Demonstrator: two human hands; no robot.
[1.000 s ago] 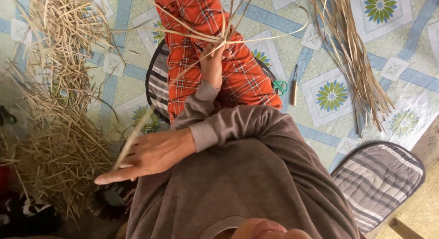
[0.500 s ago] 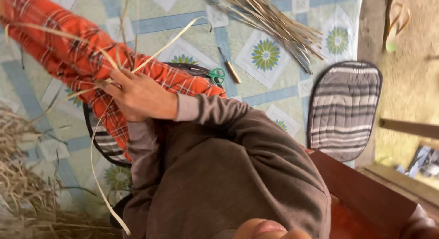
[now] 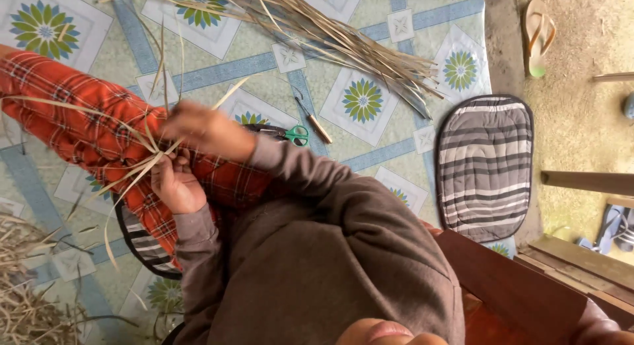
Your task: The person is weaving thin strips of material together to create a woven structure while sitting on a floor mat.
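Both hands are closed on thin dry straw strips (image 3: 135, 157) that cross over each other above the person's lap. Fingers of the left hand (image 3: 175, 183) are curled tight around the spot where the strips meet, and this hand sits low, right on the red checked trousers (image 3: 86, 130). Just above it is the right hand (image 3: 208, 130), which looks blurry, but you can see it pinching the same bunch from the other side. Loose ends of the strips poke out in many ways, some up toward the mat and some down past the knee. One long strip (image 3: 231, 93) sticks up and away from the right hand. Both arms wear grey-brown sleeves (image 3: 290, 173). Under the legs lies a plastic floor mat (image 3: 370, 157) with blue lines and green and yellow flowers on it. Near the right arm, on the mat, are small scissors with green handles (image 3: 297, 134), and just beside them is a little tool with a wooden handle (image 3: 316, 124). Farther up the mat lies a long bundle of straw (image 3: 343, 44), well apart from the hands. More straw is heaped in the bottom left corner (image 3: 26, 285). A grey striped cushion (image 3: 485, 167) lies at the edge of the mat, and another striped cushion (image 3: 135, 242) peeks out under the legs. A flip-flop (image 3: 538, 34) rests on the dirt ground past the mat.
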